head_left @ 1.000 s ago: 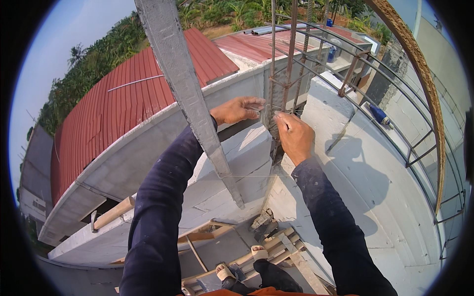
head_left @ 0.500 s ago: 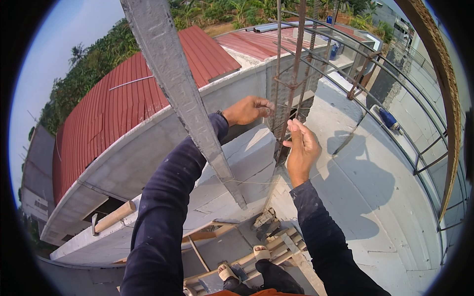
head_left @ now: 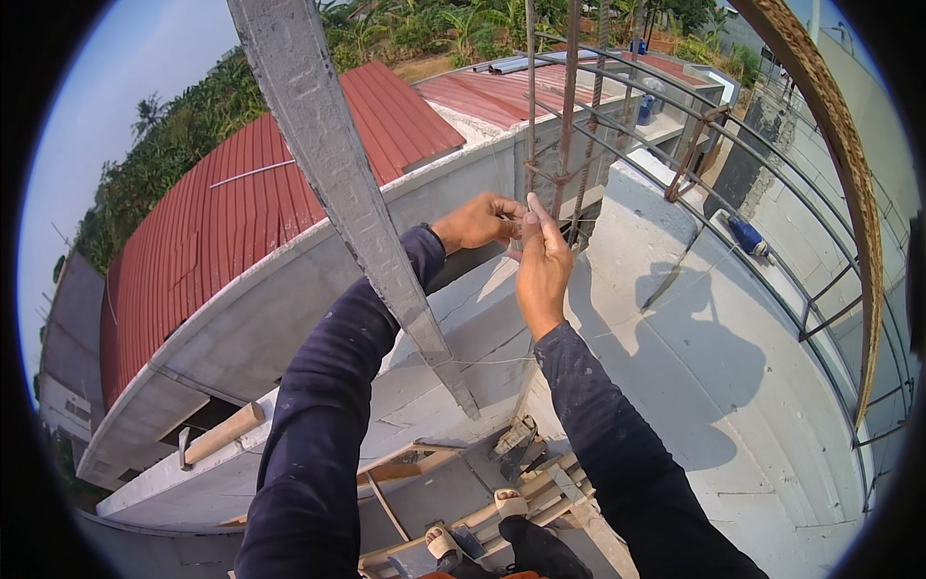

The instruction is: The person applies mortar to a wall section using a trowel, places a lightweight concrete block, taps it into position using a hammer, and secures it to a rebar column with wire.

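Note:
My left hand (head_left: 477,222) and my right hand (head_left: 544,267) meet in front of the upright rebar (head_left: 566,125), fingers pinched close together. Between them they appear to hold a thin pale string, mostly hidden by the fingers; part of it loops by the bars. A taut length of string (head_left: 497,362) runs lower down from the grey batten (head_left: 333,164), which slants past my left forearm. The rusty bars rise at the corner of the pale block wall (head_left: 482,304), tied round by a stirrup just above my fingertips.
A hammer (head_left: 224,433) lies on the wall top at left. At right are a horizontal rebar cage (head_left: 762,145), a curved-looking wooden board (head_left: 854,145) and a blue object (head_left: 748,234) on the wall. Wooden planks (head_left: 559,492) lie below by my feet.
My right hand has moved left and up, closing the gap to my left hand. Its fingers now meet those of the left. The view has shifted slightly.

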Tool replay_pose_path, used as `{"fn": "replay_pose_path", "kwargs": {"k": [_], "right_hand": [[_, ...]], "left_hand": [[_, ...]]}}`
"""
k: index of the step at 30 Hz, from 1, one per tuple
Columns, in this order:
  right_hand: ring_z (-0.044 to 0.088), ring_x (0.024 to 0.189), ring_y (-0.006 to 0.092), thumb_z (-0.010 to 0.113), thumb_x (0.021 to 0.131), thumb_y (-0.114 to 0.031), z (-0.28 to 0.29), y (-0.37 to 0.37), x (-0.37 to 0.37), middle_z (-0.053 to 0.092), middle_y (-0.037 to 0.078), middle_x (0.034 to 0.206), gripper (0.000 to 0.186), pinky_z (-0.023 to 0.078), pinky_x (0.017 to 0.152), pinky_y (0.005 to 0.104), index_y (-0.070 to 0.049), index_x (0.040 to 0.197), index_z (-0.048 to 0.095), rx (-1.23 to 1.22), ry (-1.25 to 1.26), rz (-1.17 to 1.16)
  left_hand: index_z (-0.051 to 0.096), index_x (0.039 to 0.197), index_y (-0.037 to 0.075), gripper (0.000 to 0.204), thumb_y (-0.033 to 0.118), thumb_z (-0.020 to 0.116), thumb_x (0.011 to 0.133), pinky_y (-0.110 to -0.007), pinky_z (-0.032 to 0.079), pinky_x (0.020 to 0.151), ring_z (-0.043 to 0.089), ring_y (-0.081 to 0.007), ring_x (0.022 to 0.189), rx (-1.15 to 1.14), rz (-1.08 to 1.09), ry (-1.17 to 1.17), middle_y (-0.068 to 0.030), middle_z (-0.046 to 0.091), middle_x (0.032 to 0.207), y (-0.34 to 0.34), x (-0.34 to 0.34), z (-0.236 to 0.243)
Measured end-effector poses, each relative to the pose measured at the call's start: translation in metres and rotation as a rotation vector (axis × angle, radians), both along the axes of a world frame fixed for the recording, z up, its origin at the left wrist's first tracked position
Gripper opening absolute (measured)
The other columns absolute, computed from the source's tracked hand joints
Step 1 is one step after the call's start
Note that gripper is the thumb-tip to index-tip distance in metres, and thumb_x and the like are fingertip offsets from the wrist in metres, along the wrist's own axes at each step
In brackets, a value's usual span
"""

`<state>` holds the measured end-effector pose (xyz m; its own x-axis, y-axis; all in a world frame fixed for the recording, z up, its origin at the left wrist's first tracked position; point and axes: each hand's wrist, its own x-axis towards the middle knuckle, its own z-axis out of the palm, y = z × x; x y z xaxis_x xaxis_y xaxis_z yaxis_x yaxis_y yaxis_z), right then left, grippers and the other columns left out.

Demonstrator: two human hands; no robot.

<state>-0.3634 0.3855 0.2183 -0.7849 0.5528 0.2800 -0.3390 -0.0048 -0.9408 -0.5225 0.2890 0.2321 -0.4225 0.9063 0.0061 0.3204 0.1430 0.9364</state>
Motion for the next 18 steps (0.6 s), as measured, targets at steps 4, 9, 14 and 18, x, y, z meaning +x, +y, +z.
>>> {"fn": "replay_pose_path", "kwargs": {"k": [4,9,14,18], "right_hand": [[0.066,0.120,0.0236,0.050,0.114,-0.039,-0.006,0.002,-0.002,0.063,0.018,0.143,0.051,0.060,0.091,0.0346,-0.007,0.154,0.056,-0.012,0.020,0.054],[0.060,0.131,0.0261,0.049,0.114,-0.039,-0.011,0.000,-0.003,0.061,0.019,0.146,0.052,0.054,0.101,0.0363,-0.005,0.154,0.055,0.060,0.016,-0.035],[0.035,0.157,0.0347,0.043,0.114,-0.044,-0.012,-0.010,-0.014,0.041,0.024,0.165,0.060,0.031,0.126,0.0443,-0.001,0.156,0.050,0.068,0.016,-0.026],[0.036,0.156,0.0300,0.048,0.110,-0.057,0.008,0.004,-0.009,0.031,0.016,0.172,0.072,0.033,0.123,0.0444,-0.009,0.164,0.041,-0.293,-0.139,0.242]], "left_hand": [[0.072,0.127,0.000,0.026,0.015,0.065,0.106,-0.039,0.058,0.104,0.072,-0.0198,0.106,-0.093,0.044,0.018,-0.0091,0.075,0.117,-0.009,0.005,0.000],[0.070,0.131,0.001,0.030,0.017,0.061,0.107,-0.038,0.058,0.104,0.070,-0.0195,0.114,-0.075,0.068,-0.031,-0.0090,0.073,0.124,0.002,0.009,-0.004],[0.067,0.135,0.000,0.033,0.018,0.061,0.108,-0.038,0.058,0.103,0.068,-0.0201,0.117,-0.041,0.086,0.043,-0.0105,0.072,0.127,-0.001,0.000,-0.017],[0.070,0.128,0.000,0.028,0.017,0.063,0.106,-0.036,0.060,0.095,0.070,-0.0201,0.112,0.048,0.103,-0.052,-0.0112,0.073,0.121,0.000,-0.004,-0.032]]}}
